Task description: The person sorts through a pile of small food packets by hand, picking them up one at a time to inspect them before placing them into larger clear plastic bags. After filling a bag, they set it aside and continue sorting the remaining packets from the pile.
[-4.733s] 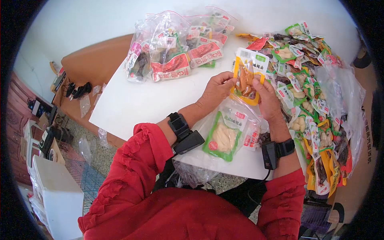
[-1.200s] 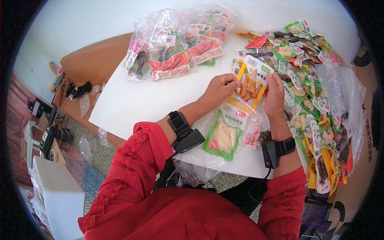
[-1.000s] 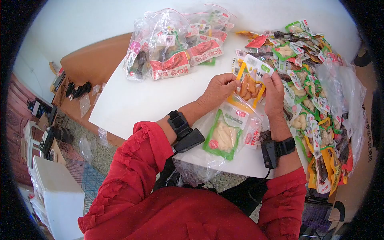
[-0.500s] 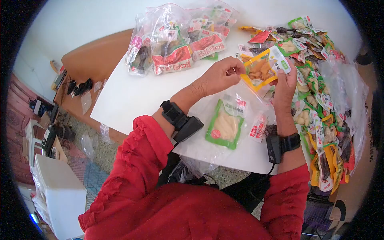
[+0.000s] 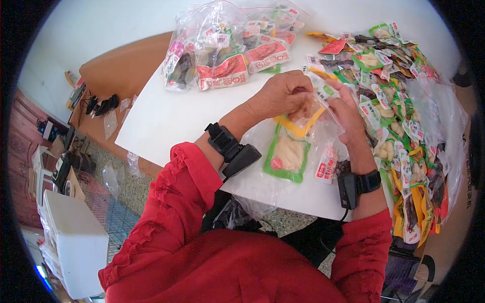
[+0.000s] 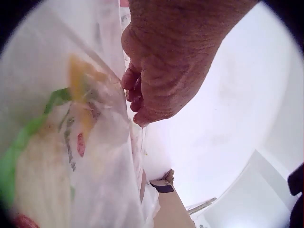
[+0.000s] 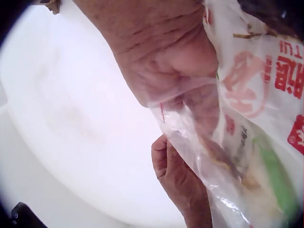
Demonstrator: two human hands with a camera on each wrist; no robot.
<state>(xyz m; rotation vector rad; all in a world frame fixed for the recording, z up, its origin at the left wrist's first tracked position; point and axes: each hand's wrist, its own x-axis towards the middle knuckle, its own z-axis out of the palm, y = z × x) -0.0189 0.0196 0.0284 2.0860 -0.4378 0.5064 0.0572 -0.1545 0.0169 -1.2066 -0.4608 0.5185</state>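
My left hand [image 5: 285, 95] pinches the mouth edge of a large clear plastic bag [image 6: 109, 156]. A yellow-bordered food pouch [image 5: 302, 124] with brown pieces stands in the bag mouth. My right hand [image 5: 349, 111] holds that pouch by its white top between thumb and fingers; the right wrist view shows the fingers through the clear film. Lower in the bag lies a green-bordered pouch [image 5: 288, 155] with pale contents. A red-and-white packet [image 5: 327, 162] also shows through the plastic, at its right. The left hand partly hides the yellow-bordered pouch.
A big heap of mixed food pouches [image 5: 391, 111] covers the right of the white table [image 5: 161, 121]. Filled clear zip bags [image 5: 222, 55] stand at the back. Crumpled plastic [image 5: 437, 111] lies over the heap's right side. A brown sofa [image 5: 126, 63] is beyond the table's left edge.
The yellow-bordered pouch, earlier held up and turned above the bag, has moved down into its mouth. My left hand has gone from the pouch to the bag's edge.
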